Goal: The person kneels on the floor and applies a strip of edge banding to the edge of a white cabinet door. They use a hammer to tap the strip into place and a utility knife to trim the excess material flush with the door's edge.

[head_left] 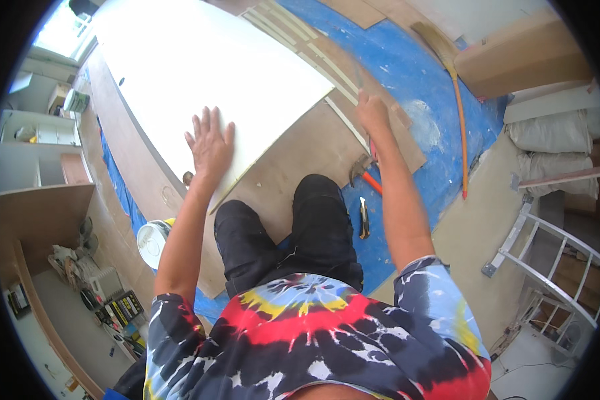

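- The white panel (207,73) was the largest thing, lying flat over a brown board (300,150) on the floor; its near corner sat directly under the left grip.
- The blue floor sheet (407,73) spread beyond and to the right of the right grip.
- A broom (455,87) with an orange handle lay on that sheet, well to the right of the right grip.
- Thin pale strips (327,67) ran along the panel's right edge, just beside the right grip.
- The left hand (210,147) lay open, palm down, fingers spread flat on the panel.
- The right hand (372,112) was closed around a thin blurred tool (357,77); its kind could not be told.
- A hammer (363,170) lay just below the right grip, near the knee.
- A utility knife (364,217) lay nearer the body.
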Motion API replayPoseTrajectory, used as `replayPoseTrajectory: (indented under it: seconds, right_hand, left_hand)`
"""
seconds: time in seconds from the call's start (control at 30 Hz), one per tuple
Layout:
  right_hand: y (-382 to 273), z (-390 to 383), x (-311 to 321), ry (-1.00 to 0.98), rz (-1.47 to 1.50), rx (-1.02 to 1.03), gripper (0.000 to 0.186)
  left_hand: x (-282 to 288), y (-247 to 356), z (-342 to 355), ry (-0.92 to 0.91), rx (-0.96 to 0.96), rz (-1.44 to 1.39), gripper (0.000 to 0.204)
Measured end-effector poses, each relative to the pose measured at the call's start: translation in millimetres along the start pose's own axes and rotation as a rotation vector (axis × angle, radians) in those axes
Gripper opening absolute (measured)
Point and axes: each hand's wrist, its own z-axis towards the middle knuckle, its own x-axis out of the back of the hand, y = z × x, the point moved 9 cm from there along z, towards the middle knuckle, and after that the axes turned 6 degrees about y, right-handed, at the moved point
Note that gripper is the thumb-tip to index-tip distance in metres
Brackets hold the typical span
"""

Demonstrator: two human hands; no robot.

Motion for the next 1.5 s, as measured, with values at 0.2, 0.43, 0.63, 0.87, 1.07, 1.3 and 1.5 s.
replayPoseTrajectory:
  seconds: [0.2, 0.43, 0.63, 0.87, 1.07, 1.3, 1.5]
  right_hand:
    - [-10.1, 14.1, -21.2, 0.057, 0.410, -0.044, 0.062]
    - [-34.6, 7.2, -32.9, 0.138, 0.472, -0.128, 0.039]
    - [-33.3, 11.5, -32.6, 0.290, 0.344, 0.036, 0.039]
    - [29.9, -43.7, 5.5, 0.147, 0.259, -0.245, 0.053]
    - [51.2, -156.5, -6.2, 0.048, 0.303, -0.161, 0.054]
    - [43.4, -192.8, -28.1, -0.144, 0.507, -0.300, 0.053]
    - [83.5, -208.8, 3.8, -0.020, 0.336, -0.341, 0.053]
  left_hand:
    - [-14.9, 115.8, -34.7, -0.114, -0.395, -0.126, 0.070]
    - [-10.3, 170.1, -4.9, 0.152, -0.367, -0.325, 0.038]
    - [-9.0, 178.6, -1.7, 0.344, -0.402, -0.331, 0.017]
    - [-2.5, 161.3, -5.3, 0.398, -0.303, -0.489, 0.009]
    - [2.8, 96.6, -21.4, 0.190, 0.073, -0.791, 0.015]
    - [9.7, 197.0, -1.4, 0.391, -0.365, -0.324, 0.028]
    - [-2.2, 175.0, -1.6, 0.424, -0.295, -0.409, 0.006]
